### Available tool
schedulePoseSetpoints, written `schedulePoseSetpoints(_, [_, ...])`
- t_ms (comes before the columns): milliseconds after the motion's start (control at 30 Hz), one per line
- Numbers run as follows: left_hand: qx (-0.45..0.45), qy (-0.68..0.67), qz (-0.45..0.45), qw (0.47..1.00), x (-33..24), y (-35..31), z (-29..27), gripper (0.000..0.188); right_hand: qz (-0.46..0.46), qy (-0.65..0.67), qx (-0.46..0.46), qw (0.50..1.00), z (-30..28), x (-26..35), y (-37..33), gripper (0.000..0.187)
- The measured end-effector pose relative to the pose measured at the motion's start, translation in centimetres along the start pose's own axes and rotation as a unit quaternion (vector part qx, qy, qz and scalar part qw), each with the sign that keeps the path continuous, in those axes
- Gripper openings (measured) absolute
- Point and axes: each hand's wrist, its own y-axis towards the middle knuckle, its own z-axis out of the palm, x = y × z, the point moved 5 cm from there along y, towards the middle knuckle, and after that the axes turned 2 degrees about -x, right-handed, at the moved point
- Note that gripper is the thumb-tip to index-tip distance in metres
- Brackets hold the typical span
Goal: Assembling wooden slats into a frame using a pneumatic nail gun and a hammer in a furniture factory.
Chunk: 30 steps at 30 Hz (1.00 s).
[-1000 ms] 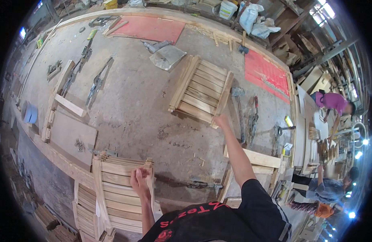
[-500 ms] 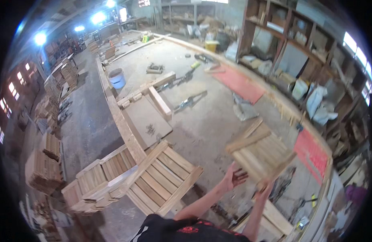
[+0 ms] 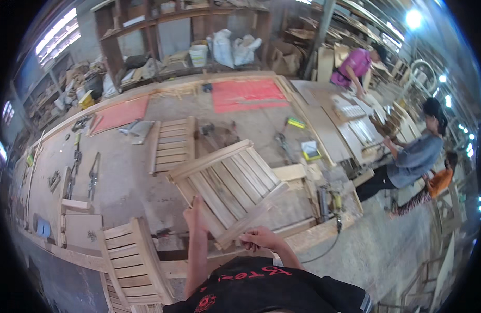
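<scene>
A slatted wooden panel (image 3: 227, 185) is lifted off the workbench and tilted, its near edge toward me. My left hand (image 3: 194, 209) grips its left near rail. My right hand (image 3: 259, 239) holds its near lower corner. A second slatted panel (image 3: 173, 144) lies flat on the bench behind it. A third slatted frame (image 3: 131, 261) sits at the lower left, by my left forearm.
The grey workbench (image 3: 120, 182) carries clamps (image 3: 93, 175) and loose wood pieces at the left. A power tool (image 3: 329, 201) with a cable lies right of the held panel. Three people (image 3: 412, 156) work at a table on the right. Red mats (image 3: 248, 95) and shelving stand behind.
The view has swung from left to right. Both hands have taken hold of the slatted panel and raised it from the bench toward me.
</scene>
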Motion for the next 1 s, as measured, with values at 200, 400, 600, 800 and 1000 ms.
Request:
schedulePoseSetpoints(200, [0.096, 0.019, -0.092, 0.991, 3.0, -5.9, 6.9, 0.043, -0.282, -0.336, -0.358, 0.824, -13.4, -5.4, -0.7, 0.023])
schedulePoseSetpoints(400, [0.185, 0.161, -0.157, 0.957, 13.1, -5.5, 14.1, 0.054, -0.252, -0.281, -0.332, 0.865, -22.2, -16.6, 1.0, 0.028])
schedulePoseSetpoints(600, [0.072, 0.348, -0.126, 0.926, 18.9, -6.4, 15.2, 0.070, -0.178, -0.176, -0.373, 0.894, -25.3, -22.4, 0.6, 0.027])
schedulePoseSetpoints(800, [0.088, 0.593, 0.013, 0.800, 23.1, -3.4, 10.4, 0.081, -0.215, -0.214, -0.421, 0.855, -22.9, -22.7, 0.5, 0.024])
schedulePoseSetpoints(1000, [0.282, 0.739, 0.007, 0.612, 28.0, 0.8, 6.9, 0.056, -0.224, -0.271, -0.447, 0.823, -20.1, -23.3, 0.7, 0.019])
